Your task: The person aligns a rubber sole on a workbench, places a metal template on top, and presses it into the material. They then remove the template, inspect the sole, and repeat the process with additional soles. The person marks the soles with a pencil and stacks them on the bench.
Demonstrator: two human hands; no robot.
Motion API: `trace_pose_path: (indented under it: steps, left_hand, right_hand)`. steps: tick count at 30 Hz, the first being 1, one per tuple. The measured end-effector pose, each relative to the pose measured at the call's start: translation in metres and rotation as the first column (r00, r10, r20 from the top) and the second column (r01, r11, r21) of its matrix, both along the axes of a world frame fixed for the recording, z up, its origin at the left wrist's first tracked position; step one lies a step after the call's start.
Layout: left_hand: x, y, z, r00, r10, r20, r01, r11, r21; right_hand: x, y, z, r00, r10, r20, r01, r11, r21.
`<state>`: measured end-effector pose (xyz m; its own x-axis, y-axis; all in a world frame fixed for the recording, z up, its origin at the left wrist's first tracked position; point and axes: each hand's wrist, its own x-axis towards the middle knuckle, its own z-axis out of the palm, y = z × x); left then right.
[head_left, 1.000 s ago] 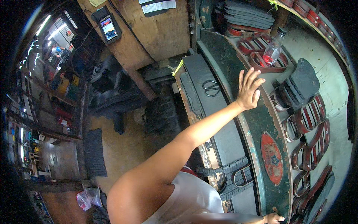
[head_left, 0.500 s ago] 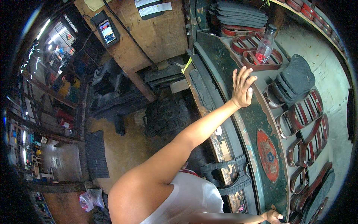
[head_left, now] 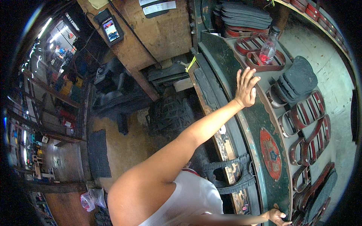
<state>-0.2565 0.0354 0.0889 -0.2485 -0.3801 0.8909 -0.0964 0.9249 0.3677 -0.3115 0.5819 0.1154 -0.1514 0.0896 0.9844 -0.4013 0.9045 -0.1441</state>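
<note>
My left hand (head_left: 246, 88) rests on the dark green metal machine top (head_left: 245, 117), its fingers spread. Just beyond its fingertips is a dark red sole-shaped cutting die (head_left: 272, 67) with a clear bottle (head_left: 267, 51) standing in it, something red at the bottom. At the lower edge my right hand (head_left: 277, 216) lies on the near end of the green top by its rim, fingers loosely stretched and nothing seen in them. Between the hands sits a red oval plate (head_left: 270, 154). A black rubber sheet with cut-out holes (head_left: 232, 174) lies against the machine's front, beside my white shirt.
More red cutting dies (head_left: 316, 139) line the grey ledge on the right. A pile of black soles (head_left: 298, 81) sits among them, and another stack (head_left: 246, 17) stands at the far end. A phone (head_left: 110, 29) hangs on a wooden panel (head_left: 166, 41). Black rubber scraps (head_left: 169, 115) lie on the floor.
The view has shifted slightly. Both hands stay in nearly the same places on the machine.
</note>
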Motion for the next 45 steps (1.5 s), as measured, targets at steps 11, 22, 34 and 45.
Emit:
trace_pose_path:
  steps: [11, 22, 34, 45]
  left_hand:
    - [0.001, -0.007, 0.003, 0.999, 0.038, -0.023, -0.04, 0.995, -0.09]
    - [-0.009, -0.007, 0.008, 0.994, 0.031, -0.101, -0.044, 0.99, -0.134]
    - [0.04, 0.01, 0.044, 0.979, -0.119, 0.163, 0.117, 0.993, 0.017]
    - [0.193, 0.147, -0.133, 0.804, -0.334, 0.491, 0.335, 0.938, 0.089]
  right_hand:
    - [-0.011, 0.024, -0.001, 0.99, -0.076, -0.115, 0.098, 0.975, 0.199]
    - [-0.012, 0.022, -0.013, 0.995, -0.079, 0.064, 0.079, 0.997, -0.004]
    - [0.078, -0.003, -0.001, 0.88, 0.269, 0.391, -0.188, 0.954, -0.233]
    - [0.201, -0.036, -0.118, 0.264, 0.157, 0.952, -0.465, 0.885, -0.017]
